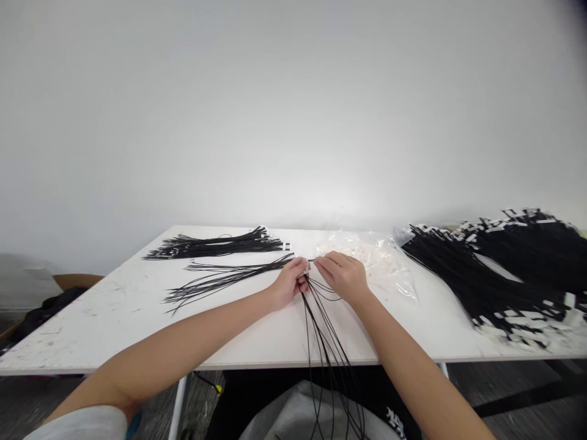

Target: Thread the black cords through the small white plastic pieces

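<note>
At the frame's centre, the left hand [288, 283] pinches a small white piece [306, 267] above dangling black wires [326, 345], best kept steady while the right hand [343, 276], just beside, grips one strand [312, 260]

Soft light, wall [293, 134] brightest low near centre

Thin black wires [315, 329] fan downward past the white tabletop [257, 343]
</note>
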Demonstrator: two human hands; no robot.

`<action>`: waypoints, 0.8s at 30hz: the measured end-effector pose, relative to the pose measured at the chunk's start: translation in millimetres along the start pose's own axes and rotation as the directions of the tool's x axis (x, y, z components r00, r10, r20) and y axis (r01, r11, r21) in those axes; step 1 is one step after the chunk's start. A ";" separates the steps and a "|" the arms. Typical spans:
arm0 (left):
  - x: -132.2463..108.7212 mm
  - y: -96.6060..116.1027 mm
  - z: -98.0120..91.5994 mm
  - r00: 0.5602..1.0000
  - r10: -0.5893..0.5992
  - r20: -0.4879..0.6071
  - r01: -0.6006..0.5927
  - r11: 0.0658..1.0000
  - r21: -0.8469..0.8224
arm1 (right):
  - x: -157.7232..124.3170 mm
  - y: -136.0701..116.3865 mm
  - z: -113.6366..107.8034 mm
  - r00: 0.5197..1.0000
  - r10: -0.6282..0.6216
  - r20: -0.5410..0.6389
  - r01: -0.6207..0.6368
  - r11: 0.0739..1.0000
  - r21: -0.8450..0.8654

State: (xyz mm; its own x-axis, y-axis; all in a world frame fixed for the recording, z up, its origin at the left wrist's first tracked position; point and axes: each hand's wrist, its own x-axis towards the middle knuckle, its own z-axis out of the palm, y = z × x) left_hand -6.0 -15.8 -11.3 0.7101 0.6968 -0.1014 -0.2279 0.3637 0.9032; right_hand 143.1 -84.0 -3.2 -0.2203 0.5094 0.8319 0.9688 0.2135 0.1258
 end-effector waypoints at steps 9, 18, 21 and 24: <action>0.3 -2.2 -1.6 0.998 0.004 0.059 -0.008 0.998 0.056 | -2.1 0.5 3.3 1.000 -0.017 0.011 0.017 0.999 0.044; 3.1 -3.8 -1.2 1.000 -0.019 0.012 0.019 1.000 -0.017 | 0.6 -5.8 5.7 0.999 0.004 -0.051 -0.002 1.000 0.023; 4.8 -2.7 -0.7 0.999 -0.032 -0.012 0.031 0.998 -0.049 | 3.5 -8.0 2.4 0.995 0.005 -0.100 -0.001 0.999 0.046; 5.5 -1.2 -0.7 0.999 -0.045 -0.030 0.042 0.996 -0.081 | 4.6 -7.4 -1.7 0.995 -0.089 -0.046 0.095 0.984 0.152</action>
State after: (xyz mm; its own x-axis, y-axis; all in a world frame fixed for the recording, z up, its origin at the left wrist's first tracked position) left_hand -2.2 -11.9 -13.2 0.6992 0.6981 -0.1541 -0.2512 0.4417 0.8613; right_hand 135.1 -84.6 0.7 -0.3004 0.4492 0.8414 0.9149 0.3851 0.1210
